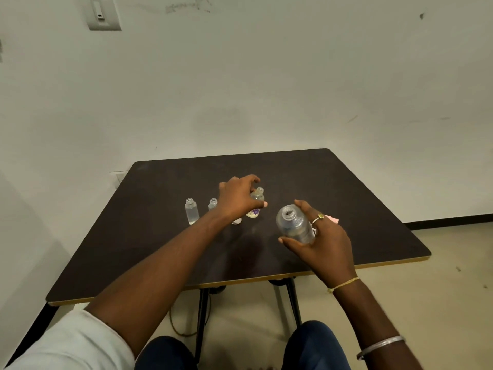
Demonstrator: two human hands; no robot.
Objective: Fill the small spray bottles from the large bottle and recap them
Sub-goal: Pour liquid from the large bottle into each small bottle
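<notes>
We are stretching our left hand [238, 201] forward over the middle of the frame, palm down and wrist slightly raised. Its fingers and thumb are curling round the neck of a small open bottle with a flowered label [254, 211], which is leaning a little. We cannot tell whether its base is touching the dark table [346, 188].

Just to the right and lower, our right hand [324, 243] is gripping the large clear bottle [293, 225] above the tabletop. The thumb is wrapping the near side and the fingers the far side. This bottle is tilting, with its uncapped mouth pointing up and toward the left. The right hand is wearing a ring [321, 216], with a thread bracelet [344, 284] at the wrist.

Left of the left hand, two more small capless bottles are standing upright on the table, one [191, 211] farther left and another [213, 204] beside the wrist. A pink scrap [334, 219] is peeking out behind the right fingers.
</notes>
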